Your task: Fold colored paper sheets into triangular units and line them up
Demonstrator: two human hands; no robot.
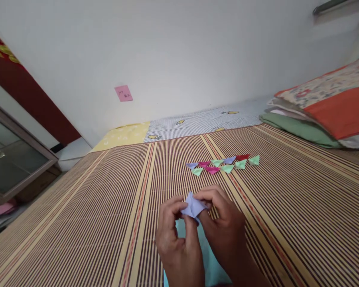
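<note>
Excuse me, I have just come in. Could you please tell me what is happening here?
A person is handling a folded lavender paper, with the left hand and the right hand both gripping it by its sides. Below the hands, a turquoise sheet lies on the striped mat. Further ahead on the mat, small folded pieces in green, pink, lavender and red lie in two rough rows. The lavender paper is in the hands, apart from those rows.

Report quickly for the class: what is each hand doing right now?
Left hand: closed, fingertips holding the left side of the lavender folded paper.
Right hand: closed, holding the same paper's right side.
</note>
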